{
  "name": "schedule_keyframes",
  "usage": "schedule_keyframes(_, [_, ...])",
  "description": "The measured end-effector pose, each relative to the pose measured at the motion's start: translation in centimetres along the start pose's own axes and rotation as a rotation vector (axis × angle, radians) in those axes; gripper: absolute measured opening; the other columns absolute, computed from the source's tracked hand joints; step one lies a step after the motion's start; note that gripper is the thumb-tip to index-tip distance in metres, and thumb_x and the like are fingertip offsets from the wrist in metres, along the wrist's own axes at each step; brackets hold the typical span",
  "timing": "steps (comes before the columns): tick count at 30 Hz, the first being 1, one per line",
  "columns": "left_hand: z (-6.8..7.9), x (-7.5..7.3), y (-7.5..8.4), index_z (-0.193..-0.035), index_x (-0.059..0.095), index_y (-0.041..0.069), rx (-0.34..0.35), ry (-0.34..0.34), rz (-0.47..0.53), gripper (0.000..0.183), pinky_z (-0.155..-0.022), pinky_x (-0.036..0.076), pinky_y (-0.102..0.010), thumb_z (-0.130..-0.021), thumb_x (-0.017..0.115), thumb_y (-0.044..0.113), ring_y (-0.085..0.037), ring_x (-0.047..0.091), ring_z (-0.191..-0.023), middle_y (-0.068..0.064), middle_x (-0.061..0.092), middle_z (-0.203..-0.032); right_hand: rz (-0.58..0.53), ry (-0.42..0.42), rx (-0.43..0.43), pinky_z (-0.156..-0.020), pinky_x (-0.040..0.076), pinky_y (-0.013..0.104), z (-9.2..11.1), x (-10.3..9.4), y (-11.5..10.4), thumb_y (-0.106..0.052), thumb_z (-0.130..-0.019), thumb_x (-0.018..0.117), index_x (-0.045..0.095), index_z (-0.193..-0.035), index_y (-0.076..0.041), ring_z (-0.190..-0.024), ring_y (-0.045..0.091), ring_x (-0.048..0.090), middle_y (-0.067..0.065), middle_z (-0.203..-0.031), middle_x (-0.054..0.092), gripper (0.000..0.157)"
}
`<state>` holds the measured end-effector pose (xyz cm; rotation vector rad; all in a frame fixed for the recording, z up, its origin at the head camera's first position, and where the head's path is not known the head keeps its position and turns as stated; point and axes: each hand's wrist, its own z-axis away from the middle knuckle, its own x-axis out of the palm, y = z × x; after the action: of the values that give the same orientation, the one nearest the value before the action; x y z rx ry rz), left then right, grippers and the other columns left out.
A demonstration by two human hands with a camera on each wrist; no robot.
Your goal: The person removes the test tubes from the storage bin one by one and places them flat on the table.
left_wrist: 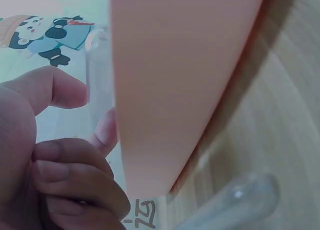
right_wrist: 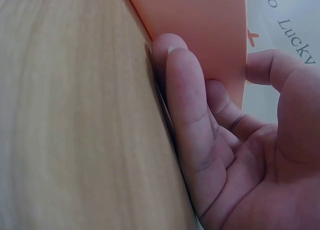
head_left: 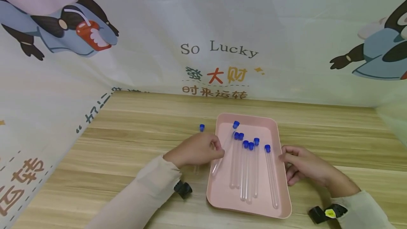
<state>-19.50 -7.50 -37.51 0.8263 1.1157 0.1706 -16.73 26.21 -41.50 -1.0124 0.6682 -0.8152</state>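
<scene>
My left hand point(head_left: 198, 149) pinches a clear test tube point(left_wrist: 100, 65) between thumb and index finger. This tube slants over the left rim of a pink tray point(head_left: 219, 197), its blue cap point(head_left: 236, 124) toward the far end. Inside the tray lie several more blue-capped test tubes point(head_left: 249, 172), most of them grouped in the middle; a single test tube point(head_left: 272, 183) lies apart at the right. With the thumb at the rim and fingers against the outer wall, my right hand point(head_left: 306, 165) grips the tray's right side.
Left of the tray, another test tube lies on the wooden table point(head_left: 143, 123), its blue cap point(head_left: 201, 127) showing beyond my left hand, which hides its middle. A printed cloth point(head_left: 152, 27) stands along the table's back and left side.
</scene>
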Motion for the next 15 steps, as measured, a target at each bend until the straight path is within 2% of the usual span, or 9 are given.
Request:
schedule_keyframes(7, [0.1,-0.9,-0.1,-0.083,0.068,0.016,0.013,0.024,0.019,0.012,-0.053,0.042,-0.025,-0.088,0.064,0.025,-0.009,0.05,-0.056,0.003,0.06,-0.07,0.01,-0.001,0.0,-0.057,0.059,0.034,0.0,0.0,-0.1,-0.019,-0.102,0.046,0.051,-0.095,-0.009,-0.059,0.012,0.066,0.003,-0.074,0.064,0.013])
schedule_keyframes(15, [0.3,-2.3,-0.6,-0.081,0.068,0.018,-0.023,0.083,-0.041,0.012,-0.057,0.043,-0.026,-0.088,0.062,0.026,-0.01,0.051,-0.059,0.004,0.065,-0.076,0.008,-0.004,-0.003,-0.057,0.059,0.033,0.0,0.0,-0.1,-0.019,-0.102,0.046,0.05,-0.094,-0.01,-0.059,0.012,0.066,0.002,-0.074,0.064,0.013])
